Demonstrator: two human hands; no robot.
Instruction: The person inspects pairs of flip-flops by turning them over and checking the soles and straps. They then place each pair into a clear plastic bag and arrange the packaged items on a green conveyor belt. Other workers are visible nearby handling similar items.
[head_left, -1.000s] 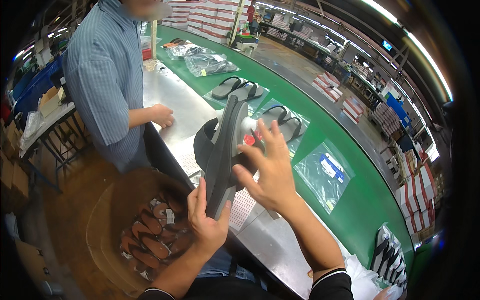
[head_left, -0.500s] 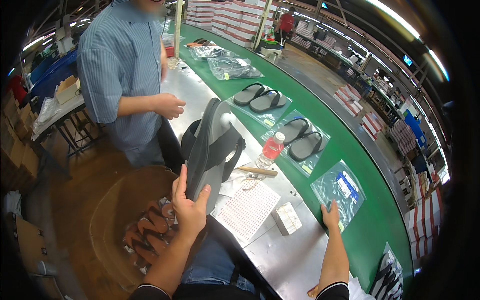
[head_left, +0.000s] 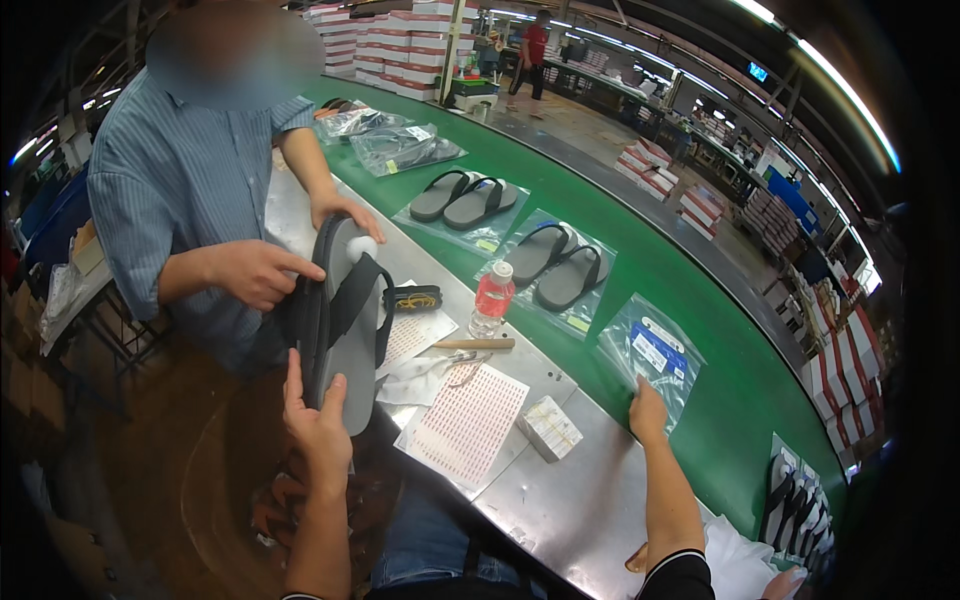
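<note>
My left hand is closed around the heel end of a pair of grey and black slide sandals, held upright together over the table's near edge. A white ball of stuffing sits by the strap. A co-worker's fingertip points at the side of the sandals, and their other hand is at the toe end. Farther right, my right hand pinches the near left edge of a clear plastic bag lying on the green belt. Inside the bag shows a blue and white card.
On the metal table are a label sheet, a small white block, a bottle with pink liquid and a wooden stick. Bagged sandals lie along the belt. Brown sandals fill a bin below.
The co-worker has leaned in and brought both hands to the sandals. My left hand has shifted left and a little lower in view with them. My right hand stays at the bag.
</note>
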